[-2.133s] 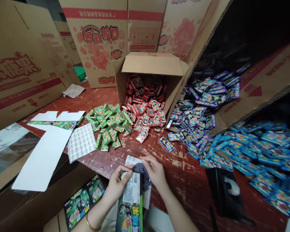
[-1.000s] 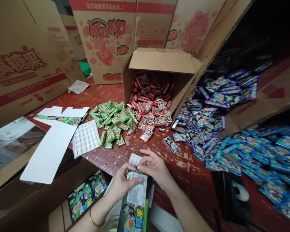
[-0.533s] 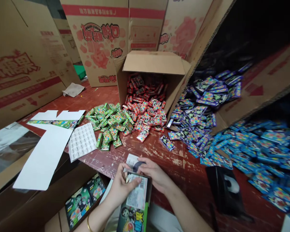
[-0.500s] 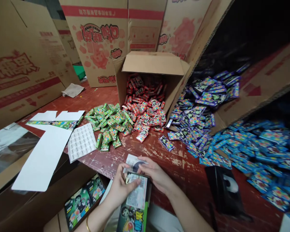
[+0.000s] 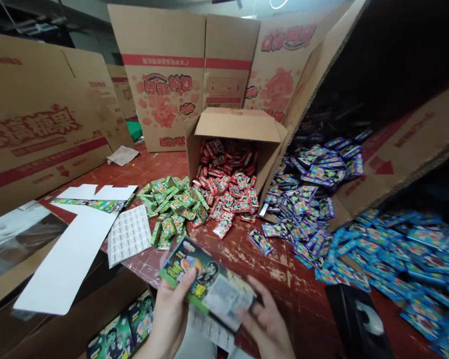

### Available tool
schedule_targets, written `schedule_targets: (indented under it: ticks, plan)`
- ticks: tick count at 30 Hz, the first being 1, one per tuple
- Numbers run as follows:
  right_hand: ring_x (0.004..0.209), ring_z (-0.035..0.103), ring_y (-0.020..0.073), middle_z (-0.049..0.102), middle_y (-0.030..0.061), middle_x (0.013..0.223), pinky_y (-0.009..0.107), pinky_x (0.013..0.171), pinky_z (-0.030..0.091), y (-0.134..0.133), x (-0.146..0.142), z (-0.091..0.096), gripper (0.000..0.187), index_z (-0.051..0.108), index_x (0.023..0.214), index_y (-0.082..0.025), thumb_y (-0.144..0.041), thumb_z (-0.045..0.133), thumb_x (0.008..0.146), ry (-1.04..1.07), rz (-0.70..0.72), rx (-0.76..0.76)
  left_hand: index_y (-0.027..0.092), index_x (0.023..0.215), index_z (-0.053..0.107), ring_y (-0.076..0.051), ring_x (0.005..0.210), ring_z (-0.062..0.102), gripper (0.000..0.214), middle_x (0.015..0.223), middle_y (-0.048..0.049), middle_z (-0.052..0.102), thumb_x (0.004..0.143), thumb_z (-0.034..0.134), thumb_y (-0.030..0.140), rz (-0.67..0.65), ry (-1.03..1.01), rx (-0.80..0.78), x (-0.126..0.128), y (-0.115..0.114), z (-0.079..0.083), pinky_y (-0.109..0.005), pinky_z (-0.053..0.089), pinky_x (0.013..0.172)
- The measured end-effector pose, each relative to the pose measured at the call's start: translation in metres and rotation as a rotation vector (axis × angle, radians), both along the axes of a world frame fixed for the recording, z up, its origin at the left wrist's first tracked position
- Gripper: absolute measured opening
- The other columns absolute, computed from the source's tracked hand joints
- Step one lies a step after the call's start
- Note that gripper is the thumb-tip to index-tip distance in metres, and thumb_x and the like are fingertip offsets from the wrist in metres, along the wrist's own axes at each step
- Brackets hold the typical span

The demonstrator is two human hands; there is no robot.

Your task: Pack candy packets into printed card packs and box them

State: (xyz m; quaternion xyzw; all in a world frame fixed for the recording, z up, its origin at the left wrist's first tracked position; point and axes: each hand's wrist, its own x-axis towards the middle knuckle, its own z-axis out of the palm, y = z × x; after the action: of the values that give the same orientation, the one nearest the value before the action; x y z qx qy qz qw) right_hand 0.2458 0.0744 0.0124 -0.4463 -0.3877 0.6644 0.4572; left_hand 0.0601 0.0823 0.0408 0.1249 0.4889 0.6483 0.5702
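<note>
A green and black printed candy box [image 5: 205, 281] is held flat between both hands just above the near edge of the red table [image 5: 280, 264]. My left hand [image 5: 170, 314] grips its left end, thumb on top. My right hand [image 5: 265, 324] holds its right end, where a pale label shows. A white paper sheet [image 5: 209, 331] hangs beneath the box. Beyond lie heaps of small candy packets: green [image 5: 168, 202], red [image 5: 228, 187], purple [image 5: 303, 194] and blue [image 5: 392, 249].
A tipped carton [image 5: 237, 124] spills the red packets; larger cartons [image 5: 164, 80] stand behind and at both sides. A flat white box blank [image 5: 65, 254] and a sticker sheet [image 5: 129, 234] lie on the left. A black tape dispenser [image 5: 357, 319] sits at the right. More printed boxes [image 5: 123, 331] lie below the table edge.
The box was upright with its label end toward the table; it is now turned sideways and lifted, face up, between both hands. The view has tilted upward.
</note>
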Motion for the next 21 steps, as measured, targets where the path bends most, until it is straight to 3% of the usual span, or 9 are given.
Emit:
schedule_targets:
  ticks: [2, 3, 7, 10, 14, 16, 19, 21]
  plan:
    - [0.087, 0.068, 0.0327, 0.070, 0.0128, 0.100, 0.046, 0.070, 0.056, -0.009, -0.002, 0.006, 0.077, 0.050, 0.125, -0.027, -0.041, 0.083, 0.057, 0.011, 0.131, -0.006, 0.021, 0.103, 0.057, -0.024, 0.080, 0.070, 0.042, 0.093, -0.0046, 0.073, 0.069, 0.075, 0.039, -0.017, 0.105, -0.037, 0.003, 0.003, 0.006, -0.033, 0.056, 0.070]
    - [0.089, 0.068, 0.0327, 0.069, 0.0133, 0.104, 0.047, 0.072, 0.056, -0.009, -0.003, 0.011, 0.077, 0.050, 0.126, -0.027, -0.042, 0.082, 0.058, -0.021, 0.119, 0.035, 0.021, 0.104, 0.056, -0.023, 0.079, 0.069, 0.043, 0.091, -0.0041, 0.073, 0.069, 0.076, 0.036, -0.070, 0.180, -0.034, 0.005, 0.000, 0.007, -0.031, 0.056, 0.069]
    - [0.108, 0.060, 0.0310, 0.063, 0.0124, 0.119, 0.052, 0.092, 0.047, 0.003, -0.012, 0.030, 0.065, 0.046, 0.128, -0.029, -0.034, 0.075, 0.070, -0.288, -0.167, 0.330, 0.028, 0.132, 0.034, -0.023, 0.113, 0.059, 0.070, 0.120, -0.0062, 0.064, 0.073, 0.073, 0.029, -0.241, 0.443, 0.080, 0.015, -0.022, 0.001, -0.029, 0.049, 0.093]
    - [0.108, 0.061, 0.0272, 0.065, 0.0103, 0.115, 0.051, 0.094, 0.048, 0.004, -0.026, 0.024, 0.059, 0.042, 0.129, -0.030, -0.021, 0.068, 0.077, -0.382, -0.322, 0.488, 0.028, 0.143, 0.019, -0.026, 0.126, 0.049, 0.081, 0.137, -0.0093, 0.052, 0.078, 0.068, 0.033, -0.301, 0.473, 0.080, 0.020, -0.035, -0.010, -0.031, 0.046, 0.099]
    - [0.099, 0.066, 0.0220, 0.069, 0.0079, 0.107, 0.040, 0.087, 0.055, -0.012, -0.041, 0.001, 0.051, 0.041, 0.127, -0.028, -0.015, 0.061, 0.082, -0.358, -0.371, 0.469, 0.028, 0.138, 0.038, -0.026, 0.131, 0.042, 0.064, 0.146, -0.0053, 0.042, 0.080, 0.066, 0.034, -0.364, 0.500, 0.052, 0.017, -0.038, -0.020, -0.031, 0.040, 0.105]
    - [0.092, 0.068, 0.0202, 0.071, 0.0065, 0.099, 0.037, 0.084, 0.056, -0.019, -0.043, -0.007, 0.046, 0.042, 0.125, -0.027, -0.016, 0.059, 0.084, -0.363, -0.376, 0.422, 0.027, 0.132, 0.047, -0.025, 0.127, 0.047, 0.053, 0.140, -0.0054, 0.049, 0.082, 0.063, 0.034, -0.389, 0.512, 0.053, 0.014, -0.036, -0.021, -0.031, 0.041, 0.102]
    - [0.087, 0.069, 0.0190, 0.072, 0.0056, 0.092, 0.036, 0.082, 0.057, -0.026, -0.043, -0.010, 0.040, 0.043, 0.122, -0.026, -0.018, 0.058, 0.086, -0.350, -0.371, 0.364, 0.024, 0.107, 0.063, -0.024, 0.098, 0.063, 0.025, 0.105, -0.0066, 0.068, 0.084, 0.059, 0.033, -0.437, 0.618, 0.098, 0.009, -0.031, -0.023, -0.030, 0.049, 0.084]
    - [0.087, 0.069, 0.0192, 0.071, 0.0068, 0.096, 0.036, 0.082, 0.057, -0.026, -0.044, -0.008, 0.038, 0.044, 0.121, -0.025, -0.019, 0.058, 0.086, -0.314, -0.369, 0.342, 0.022, 0.087, 0.065, -0.022, 0.083, 0.063, 0.013, 0.086, -0.0050, 0.067, 0.086, 0.057, 0.032, -0.474, 0.677, 0.170, 0.007, -0.027, -0.024, -0.028, 0.048, 0.077]
